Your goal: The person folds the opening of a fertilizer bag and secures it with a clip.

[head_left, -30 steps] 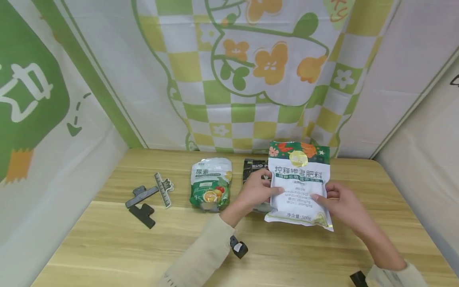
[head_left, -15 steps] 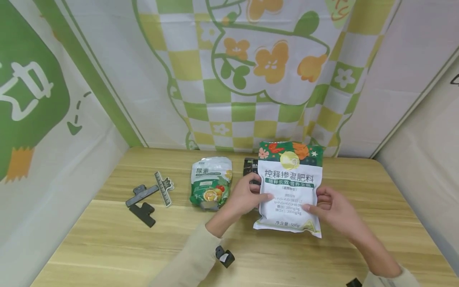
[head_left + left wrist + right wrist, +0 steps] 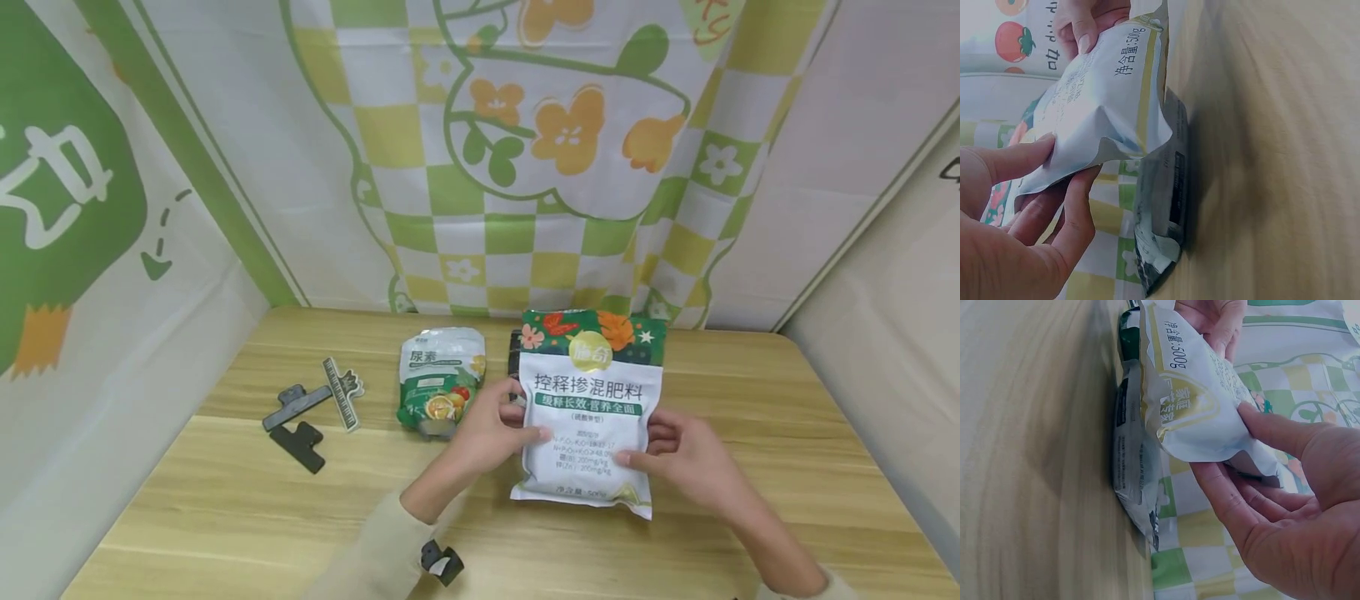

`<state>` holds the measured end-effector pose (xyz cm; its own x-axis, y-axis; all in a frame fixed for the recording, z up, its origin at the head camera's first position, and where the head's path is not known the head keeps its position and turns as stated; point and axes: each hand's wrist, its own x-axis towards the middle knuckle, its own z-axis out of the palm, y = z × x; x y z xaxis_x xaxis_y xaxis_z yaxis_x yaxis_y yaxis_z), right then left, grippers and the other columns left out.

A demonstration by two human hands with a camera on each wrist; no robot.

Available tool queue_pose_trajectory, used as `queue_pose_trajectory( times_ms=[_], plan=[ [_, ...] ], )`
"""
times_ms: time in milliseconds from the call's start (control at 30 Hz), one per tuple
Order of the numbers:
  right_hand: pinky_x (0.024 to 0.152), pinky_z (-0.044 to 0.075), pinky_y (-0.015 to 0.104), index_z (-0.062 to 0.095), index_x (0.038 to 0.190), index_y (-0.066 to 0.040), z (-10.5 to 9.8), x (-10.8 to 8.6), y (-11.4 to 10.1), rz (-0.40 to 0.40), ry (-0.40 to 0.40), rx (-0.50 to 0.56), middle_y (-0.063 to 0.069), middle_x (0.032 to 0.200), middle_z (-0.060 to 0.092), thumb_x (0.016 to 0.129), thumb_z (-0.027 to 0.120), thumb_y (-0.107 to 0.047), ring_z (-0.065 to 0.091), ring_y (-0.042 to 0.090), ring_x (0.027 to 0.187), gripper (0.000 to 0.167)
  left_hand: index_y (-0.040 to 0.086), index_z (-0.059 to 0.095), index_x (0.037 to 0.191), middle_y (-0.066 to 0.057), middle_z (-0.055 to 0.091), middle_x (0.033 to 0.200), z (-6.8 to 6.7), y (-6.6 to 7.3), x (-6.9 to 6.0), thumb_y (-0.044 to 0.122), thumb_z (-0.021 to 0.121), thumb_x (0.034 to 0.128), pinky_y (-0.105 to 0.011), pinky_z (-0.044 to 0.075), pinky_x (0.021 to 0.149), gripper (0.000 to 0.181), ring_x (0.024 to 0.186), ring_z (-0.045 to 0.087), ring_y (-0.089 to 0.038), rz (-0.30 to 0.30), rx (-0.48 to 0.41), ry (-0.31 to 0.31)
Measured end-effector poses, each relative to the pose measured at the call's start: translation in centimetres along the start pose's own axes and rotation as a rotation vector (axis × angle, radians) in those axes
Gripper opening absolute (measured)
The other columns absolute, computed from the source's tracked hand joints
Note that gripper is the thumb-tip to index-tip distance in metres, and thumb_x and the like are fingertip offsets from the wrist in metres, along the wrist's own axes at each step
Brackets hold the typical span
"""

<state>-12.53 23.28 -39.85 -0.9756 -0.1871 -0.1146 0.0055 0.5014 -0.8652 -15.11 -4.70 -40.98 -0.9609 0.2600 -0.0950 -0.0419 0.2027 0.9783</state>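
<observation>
A white bag with a green floral top [image 3: 588, 417] is held by its two side edges above the table. My left hand [image 3: 487, 429] grips its left edge, thumb on the front and fingers behind. On the other edge my right hand [image 3: 693, 458] has the same hold. The left wrist view shows the bag [image 3: 1104, 94] raised off the wood, with the left hand [image 3: 1029, 219] around its side. In the right wrist view the right hand [image 3: 1297, 500] pinches the bag [image 3: 1204, 400]. Behind it lies a dark bag [image 3: 514, 358], mostly hidden in the head view.
A green and white bag [image 3: 441, 379] lies left of the hands. Farther left on the table [image 3: 225, 500] are a grey clip [image 3: 296, 407], a black clip [image 3: 298, 446] and a patterned clip [image 3: 343, 396]. A checkered curtain [image 3: 517, 242] hangs at the back.
Both hands have brought the white bag left and toward the front edge of the table. It covers more of the dark bag's right part, and the clips have stayed put.
</observation>
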Motion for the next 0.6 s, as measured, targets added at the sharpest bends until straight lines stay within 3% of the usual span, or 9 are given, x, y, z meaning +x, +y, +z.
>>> queue_pose_trajectory(
  times_ms=[267, 433, 600],
  plan=[
    [0.076, 0.062, 0.026, 0.067, 0.127, -0.001, 0.8, -0.4, 0.9, -0.064, -0.01, -0.007, 0.012, 0.104, 0.079, 0.082, 0.091, -0.021, 0.074, 0.015, 0.09, 0.055, 0.004, 0.062, 0.129, -0.018, 0.081, 0.102, -0.6, -1.1, -1.2, 0.003, 0.086, 0.0817, -0.027, 0.058, 0.075, 0.053, 0.088, 0.079, -0.021, -0.021, -0.041, -0.01],
    [0.075, 0.063, 0.027, 0.063, 0.133, 0.0, 1.1, -0.9, 1.3, -0.128, -0.008, 0.038, 0.014, 0.106, 0.079, 0.082, 0.091, -0.018, 0.075, 0.012, 0.088, 0.06, 0.005, 0.061, 0.139, -0.018, 0.081, 0.104, -1.0, -1.1, -1.7, 0.001, 0.087, 0.0801, -0.03, 0.061, 0.08, 0.064, 0.09, 0.08, -0.023, -0.036, -0.07, -0.022],
    [0.075, 0.066, 0.029, 0.058, 0.136, 0.002, 1.6, -1.1, 1.2, -0.24, -0.013, 0.087, 0.02, 0.106, 0.078, 0.082, 0.089, -0.009, 0.076, 0.01, 0.086, 0.063, 0.001, 0.065, 0.133, -0.016, 0.082, 0.103, -1.3, -0.8, -2.4, 0.002, 0.087, 0.0786, -0.032, 0.061, 0.085, 0.059, 0.093, 0.08, -0.023, -0.038, -0.06, -0.021]
  ],
)
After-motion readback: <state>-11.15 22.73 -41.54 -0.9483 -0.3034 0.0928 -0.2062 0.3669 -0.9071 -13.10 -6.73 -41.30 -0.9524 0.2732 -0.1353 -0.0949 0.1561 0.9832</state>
